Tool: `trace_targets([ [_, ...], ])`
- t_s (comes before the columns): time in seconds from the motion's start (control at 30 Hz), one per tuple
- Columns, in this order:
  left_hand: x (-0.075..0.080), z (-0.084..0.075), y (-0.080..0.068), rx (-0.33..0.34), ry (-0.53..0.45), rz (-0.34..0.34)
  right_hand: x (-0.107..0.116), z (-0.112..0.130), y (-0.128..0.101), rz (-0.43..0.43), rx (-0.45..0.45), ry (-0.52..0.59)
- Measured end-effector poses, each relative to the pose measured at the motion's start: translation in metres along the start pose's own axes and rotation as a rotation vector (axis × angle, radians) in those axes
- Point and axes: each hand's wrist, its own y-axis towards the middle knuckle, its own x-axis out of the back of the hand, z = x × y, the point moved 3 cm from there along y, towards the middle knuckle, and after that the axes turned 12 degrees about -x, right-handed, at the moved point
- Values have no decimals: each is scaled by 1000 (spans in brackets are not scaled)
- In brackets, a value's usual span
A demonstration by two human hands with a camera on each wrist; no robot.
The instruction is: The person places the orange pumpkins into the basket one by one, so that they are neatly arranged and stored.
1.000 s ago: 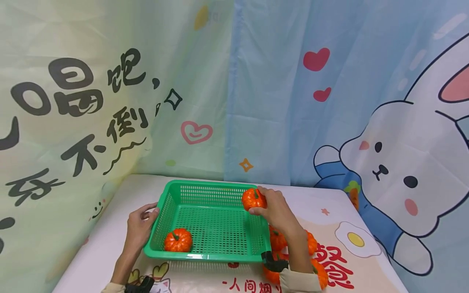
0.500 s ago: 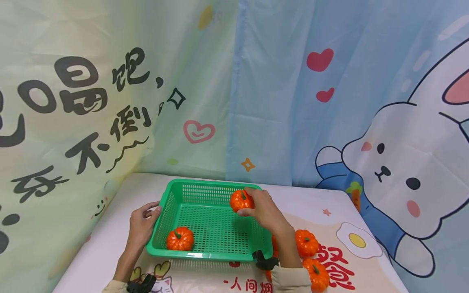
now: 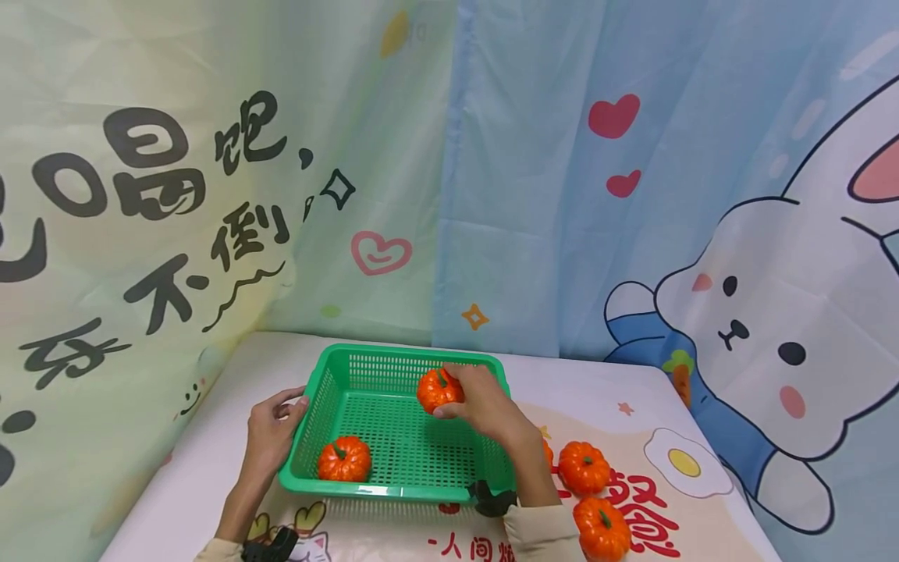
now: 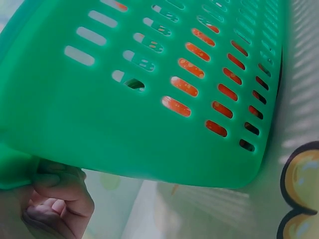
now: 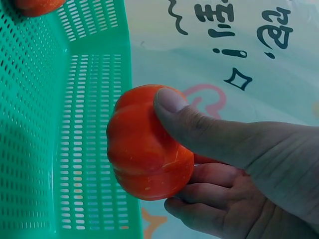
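The right hand [image 3: 485, 406] is gripping a small ribbed, glossy orange pumpkin [image 3: 437, 390], thumb and curled fingers around it, over the green slotted plastic basket [image 3: 393, 488]. The left hand [image 3: 270, 433] is clasping the basket's left rim, fingers curled. A second pumpkin [image 3: 343, 459] is sitting in the basket's near left corner.
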Motion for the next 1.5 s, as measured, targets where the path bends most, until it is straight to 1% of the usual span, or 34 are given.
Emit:
trace_targets([
  [0.47,0,0,0,3,-19,-3,-13,22,14,56,59,-60],
  [0.63,1,0,0,0,-18,-1,-18,29,20,90,51,-53],
  [0.93,0,2,1,-1,-24,-5,-28,39,31,128,73,-56],
  [1.1,2,0,0,0,-28,-5,-34,42,37,162,125,-46],
  [1.23,2,0,0,0,-20,-1,-37,44,40,175,174,-61],
  [1.5,0,-1,0,-7,-16,-10,-41,49,49,211,189,-71],
])
